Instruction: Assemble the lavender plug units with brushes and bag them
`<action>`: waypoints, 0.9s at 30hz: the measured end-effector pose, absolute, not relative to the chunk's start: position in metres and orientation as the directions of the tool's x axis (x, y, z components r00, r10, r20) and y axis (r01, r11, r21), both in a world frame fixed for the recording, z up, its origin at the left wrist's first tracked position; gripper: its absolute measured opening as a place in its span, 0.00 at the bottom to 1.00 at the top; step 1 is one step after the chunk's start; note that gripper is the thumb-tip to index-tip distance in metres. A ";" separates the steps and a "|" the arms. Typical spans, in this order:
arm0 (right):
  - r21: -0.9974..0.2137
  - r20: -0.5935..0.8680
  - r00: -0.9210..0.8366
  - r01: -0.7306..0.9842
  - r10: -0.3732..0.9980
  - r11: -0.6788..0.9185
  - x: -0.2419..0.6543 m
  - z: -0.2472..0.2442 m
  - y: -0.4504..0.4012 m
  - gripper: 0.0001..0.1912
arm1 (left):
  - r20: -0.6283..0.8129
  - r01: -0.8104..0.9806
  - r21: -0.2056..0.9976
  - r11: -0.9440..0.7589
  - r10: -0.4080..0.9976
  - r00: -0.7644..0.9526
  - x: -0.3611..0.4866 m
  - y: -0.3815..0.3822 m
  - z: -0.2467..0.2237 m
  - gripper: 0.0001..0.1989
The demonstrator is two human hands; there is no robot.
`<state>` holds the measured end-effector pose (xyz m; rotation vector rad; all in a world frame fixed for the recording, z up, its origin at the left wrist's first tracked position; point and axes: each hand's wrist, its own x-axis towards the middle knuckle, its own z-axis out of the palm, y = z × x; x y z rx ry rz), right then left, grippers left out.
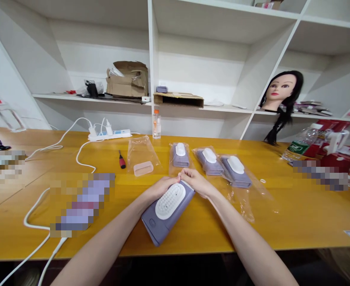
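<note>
A purple-grey, flat, folded-looking device [156, 222] with a white oval pad of small nubs [170, 201] is held tilted above the table's front half. My left hand [163, 186] grips its far left side, the fingers mostly hidden behind it. At the far end, my right hand [195, 182] pinches the corner, and its fingertips meet those of the left hand. What lies between the fingertips is too small to make out. Beyond my hands, similar purple-grey devices with smooth white oval tops lie in clear bags: one on the left [180, 159], one in the middle [212, 167], one on the right [239, 176].
A clear bag with a pinkish oval ring [143, 169] lies behind my left hand, beside a red-handled screwdriver [122, 160]. A blurred-out phone-like slab [85, 202] and white cables are at left. A power strip [112, 135] and small bottle [156, 126] stand by the shelves.
</note>
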<state>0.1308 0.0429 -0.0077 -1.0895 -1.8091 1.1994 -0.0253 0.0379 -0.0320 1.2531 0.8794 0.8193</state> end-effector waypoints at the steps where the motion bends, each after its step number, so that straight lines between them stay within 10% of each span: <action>1: -0.937 0.102 -0.391 0.272 0.915 0.221 0.130 -0.008 0.043 0.17 | -0.093 -0.042 0.991 0.124 0.893 0.441 -0.026 0.037 -0.031 0.20; 12: -0.809 0.097 -0.465 0.478 0.880 0.342 0.135 0.004 0.043 0.17 | -0.115 -0.021 0.990 0.140 0.877 0.466 -0.026 0.037 -0.032 0.20; 27: -0.977 -0.008 -0.492 0.191 0.870 0.099 0.138 0.000 0.046 0.16 | -0.118 -0.040 0.988 0.146 0.908 0.401 -0.019 0.039 -0.032 0.22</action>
